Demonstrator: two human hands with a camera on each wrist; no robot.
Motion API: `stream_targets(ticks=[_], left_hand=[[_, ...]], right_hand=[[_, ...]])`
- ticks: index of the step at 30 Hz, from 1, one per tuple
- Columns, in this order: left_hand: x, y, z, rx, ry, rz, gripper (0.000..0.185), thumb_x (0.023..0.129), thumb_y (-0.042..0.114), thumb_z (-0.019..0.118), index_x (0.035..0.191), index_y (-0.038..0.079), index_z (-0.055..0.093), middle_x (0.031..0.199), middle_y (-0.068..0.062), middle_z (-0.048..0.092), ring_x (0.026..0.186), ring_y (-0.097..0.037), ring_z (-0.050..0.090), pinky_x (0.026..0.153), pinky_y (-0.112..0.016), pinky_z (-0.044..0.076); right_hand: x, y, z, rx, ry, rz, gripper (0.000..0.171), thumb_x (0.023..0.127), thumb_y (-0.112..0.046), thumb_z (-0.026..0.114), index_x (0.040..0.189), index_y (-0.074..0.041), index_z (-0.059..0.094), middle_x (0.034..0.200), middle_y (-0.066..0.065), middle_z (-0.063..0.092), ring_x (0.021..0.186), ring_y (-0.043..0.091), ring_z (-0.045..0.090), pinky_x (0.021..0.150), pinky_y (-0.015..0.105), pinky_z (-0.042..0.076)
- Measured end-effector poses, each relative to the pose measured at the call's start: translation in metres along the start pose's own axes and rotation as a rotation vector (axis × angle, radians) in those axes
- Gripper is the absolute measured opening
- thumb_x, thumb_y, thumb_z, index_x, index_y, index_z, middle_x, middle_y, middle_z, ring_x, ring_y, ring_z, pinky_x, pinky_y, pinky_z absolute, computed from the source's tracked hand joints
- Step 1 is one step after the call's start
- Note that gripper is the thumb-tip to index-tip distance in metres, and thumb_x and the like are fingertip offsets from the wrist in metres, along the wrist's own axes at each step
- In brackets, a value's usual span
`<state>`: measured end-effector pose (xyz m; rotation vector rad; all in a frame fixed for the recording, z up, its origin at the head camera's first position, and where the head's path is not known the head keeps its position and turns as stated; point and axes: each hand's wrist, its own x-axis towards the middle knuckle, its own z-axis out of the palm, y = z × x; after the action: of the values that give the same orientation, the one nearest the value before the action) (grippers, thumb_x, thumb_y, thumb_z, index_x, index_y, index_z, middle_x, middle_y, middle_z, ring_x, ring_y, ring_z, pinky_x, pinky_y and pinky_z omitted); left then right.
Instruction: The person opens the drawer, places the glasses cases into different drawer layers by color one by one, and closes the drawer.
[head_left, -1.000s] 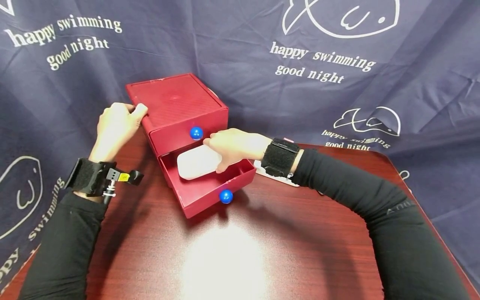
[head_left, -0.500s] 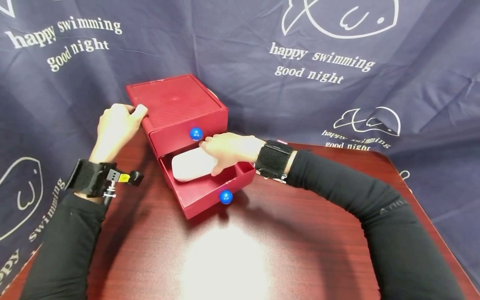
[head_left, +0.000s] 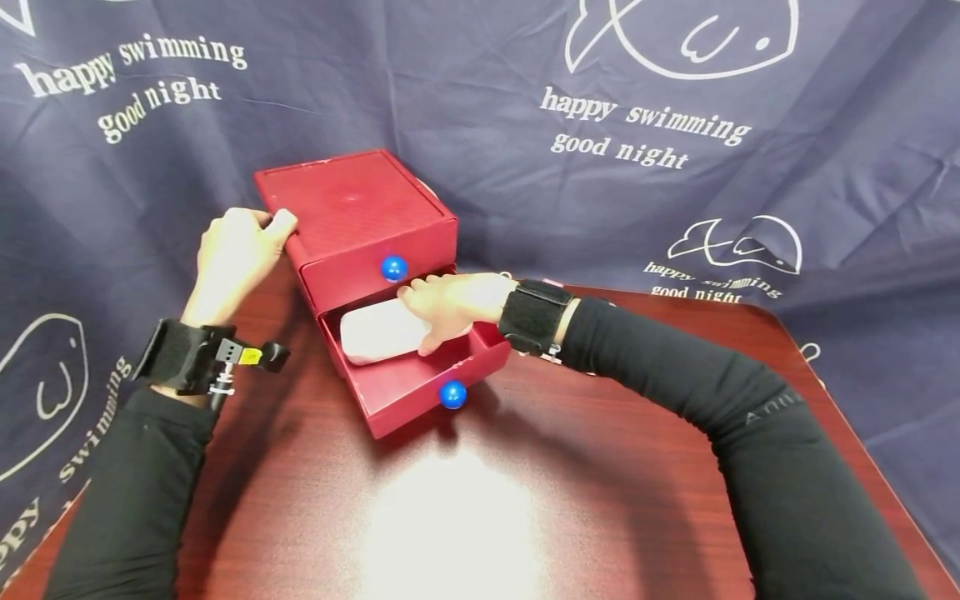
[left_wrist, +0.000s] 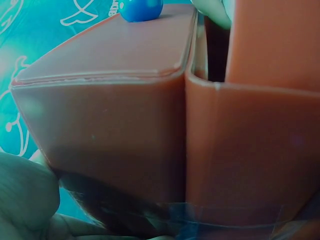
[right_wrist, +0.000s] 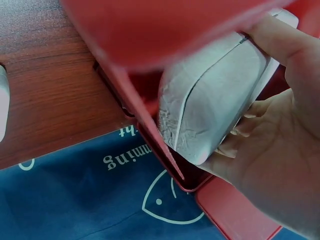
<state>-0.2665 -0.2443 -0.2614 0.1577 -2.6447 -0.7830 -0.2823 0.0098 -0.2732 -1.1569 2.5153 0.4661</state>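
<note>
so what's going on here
A person is working with both bare hands. The left hand grips the left side of a red, boxy, plastic-looking two-drawer chest, while the right hand holds a white, rounded, plastic-looking case in the pulled-out lower drawer. The upper drawer looks closed. Whether the case rests on the drawer floor is hard to tell.

I recorded remotely that the white case [head_left: 381,332] had shifted leftward and slightly lower in the head view, within the lower drawer [head_left: 408,407]. The right grip [head_left: 453,303] on it had travelled likewise, and the right sleeve [head_left: 750,433] followed leftward.
</note>
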Motion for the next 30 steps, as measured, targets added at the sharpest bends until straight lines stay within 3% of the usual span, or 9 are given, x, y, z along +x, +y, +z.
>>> stream_targets(ticks=[16, 30], left_hand=[[-0.002, 0.000, 0.001, 0.001, -0.005, -0.006, 0.052, 0.095, 0.040, 0.041, 0.055, 0.009, 0.051, 0.053, -0.008, 0.046, 0.072, -0.039, 0.054, 0.062, -0.041, 0.035], [0.000, 0.000, 0.001, -0.002, 0.001, -0.004, 0.052, 0.095, 0.041, 0.041, 0.055, 0.010, 0.052, 0.054, -0.008, 0.049, 0.071, -0.038, 0.055, 0.061, -0.041, 0.035]], right_hand=[[0.005, -0.001, 0.002, -0.009, -0.014, -0.007, 0.090, 0.090, -0.049, 0.070, 0.157, -0.006, 0.028, 0.147, 0.012, 0.048, 0.136, 0.029, 0.048, 0.115, 0.043, 0.039], [0.014, -0.003, 0.006, -0.175, 0.038, -0.006, 0.089, 0.093, -0.049, 0.067, 0.158, -0.004, 0.027, 0.149, 0.014, 0.049, 0.131, 0.032, 0.054, 0.107, 0.045, 0.048]])
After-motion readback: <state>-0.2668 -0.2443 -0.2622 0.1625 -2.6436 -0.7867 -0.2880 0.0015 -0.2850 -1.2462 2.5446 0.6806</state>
